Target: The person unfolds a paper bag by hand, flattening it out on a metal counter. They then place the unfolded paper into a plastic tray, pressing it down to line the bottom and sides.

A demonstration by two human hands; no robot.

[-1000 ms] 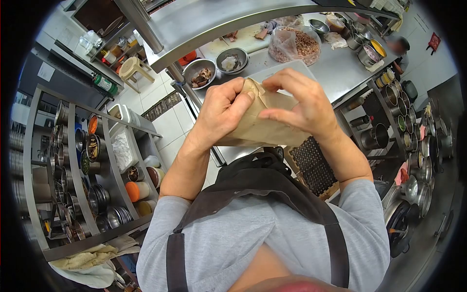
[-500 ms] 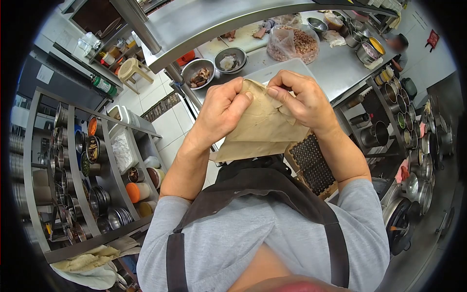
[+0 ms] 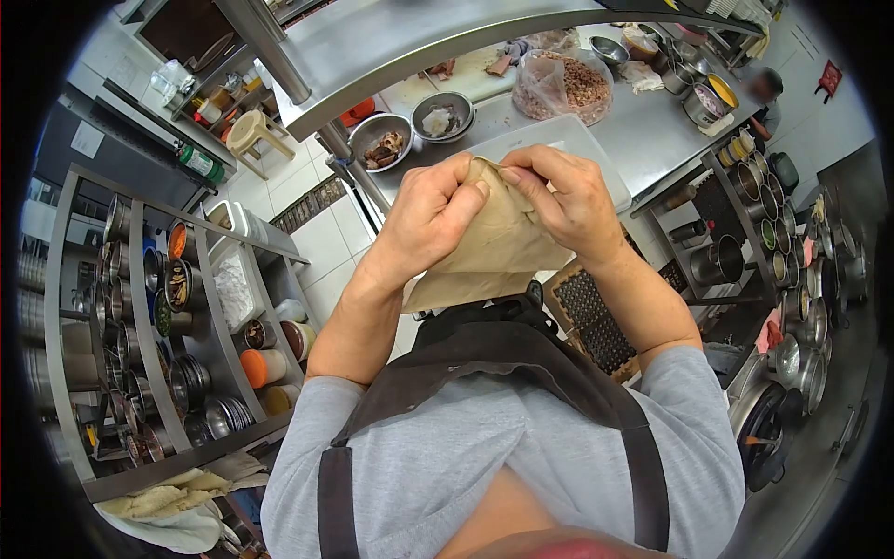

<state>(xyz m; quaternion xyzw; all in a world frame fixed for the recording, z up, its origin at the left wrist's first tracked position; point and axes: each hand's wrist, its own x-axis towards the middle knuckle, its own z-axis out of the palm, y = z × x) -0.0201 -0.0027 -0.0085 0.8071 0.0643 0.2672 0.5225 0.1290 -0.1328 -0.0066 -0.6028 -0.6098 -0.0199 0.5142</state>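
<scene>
Right hand (image 3: 570, 200) shifted toward left hand (image 3: 426, 222), paper bag (image 3: 494, 250) lengthwise toward chest

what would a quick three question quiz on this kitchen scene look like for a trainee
1. True or false: the left hand and the right hand both hold the brown paper bag near its top edge.
2. Where does the clear plastic bag of brown bits sit? A: on the steel counter. B: on the floor. C: in the left hand.
3. How many metal bowls stand side by side on the counter just beyond the left hand?

Key: 1 true; 2 A; 3 two.
</scene>
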